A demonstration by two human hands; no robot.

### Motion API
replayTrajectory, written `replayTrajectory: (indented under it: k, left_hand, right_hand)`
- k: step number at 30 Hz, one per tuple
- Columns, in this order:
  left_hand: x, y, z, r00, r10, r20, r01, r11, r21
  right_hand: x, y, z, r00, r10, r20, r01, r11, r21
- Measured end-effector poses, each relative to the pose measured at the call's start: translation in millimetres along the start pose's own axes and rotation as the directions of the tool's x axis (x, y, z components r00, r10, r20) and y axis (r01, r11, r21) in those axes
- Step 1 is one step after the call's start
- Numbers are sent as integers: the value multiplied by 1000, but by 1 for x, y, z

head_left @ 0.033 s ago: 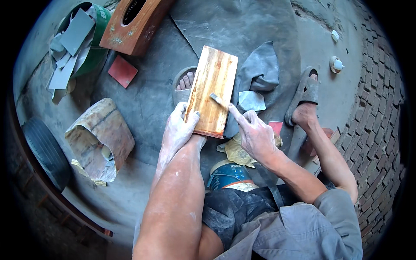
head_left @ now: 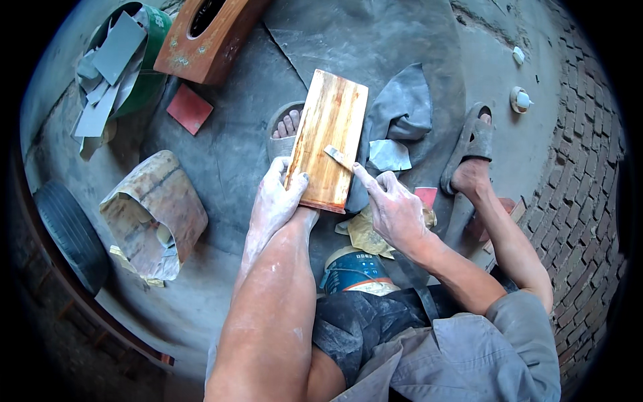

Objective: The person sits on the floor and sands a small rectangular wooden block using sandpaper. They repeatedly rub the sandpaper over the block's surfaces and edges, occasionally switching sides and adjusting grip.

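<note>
Reaching in from the lower right of the frame, the right hand (head_left: 398,211) is bending at the knuckles and pointing its index finger along a small flat tool (head_left: 339,157), the other fingers curling closed toward the palm as they are gripping it. The left hand (head_left: 276,191), dusted white, is rising beside the bare leg (head_left: 271,321) and gripping the lower left edge of a wooden board (head_left: 326,134), its thumb lying over the face. The board is slanting at the frame's centre, the tool's tip overlapping it. Below the right hand a blue bucket (head_left: 357,270) is standing, its contents not showing. At left a stained container (head_left: 177,191) is gaping, holding pale pieces too unclear to name. At upper left a green bin (head_left: 157,37) is holding grey sheets (head_left: 121,47).
</note>
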State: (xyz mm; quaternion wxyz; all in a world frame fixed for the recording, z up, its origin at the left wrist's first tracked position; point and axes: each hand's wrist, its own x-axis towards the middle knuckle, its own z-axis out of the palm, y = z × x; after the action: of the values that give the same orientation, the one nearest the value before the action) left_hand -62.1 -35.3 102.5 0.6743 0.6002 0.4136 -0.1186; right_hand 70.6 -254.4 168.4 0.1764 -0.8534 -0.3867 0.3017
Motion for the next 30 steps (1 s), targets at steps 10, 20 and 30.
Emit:
replayTrajectory:
  k: [10, 20, 30]
  left_hand:
    - [7, 3, 6, 990, 139, -29, -140, 989, -42]
    - [6, 8, 9, 983, 160, -92, -150, 983, 107]
    - [7, 8, 9, 979, 176, -106, -161, 977, 139]
  right_hand:
    - [38, -4, 12, 998, -62, 29, 63, 997, -42]
    - [20, -4, 23, 999, -26, 29, 26, 1000, 4]
    - [11, 1, 26, 999, -45, 29, 45, 999, 20]
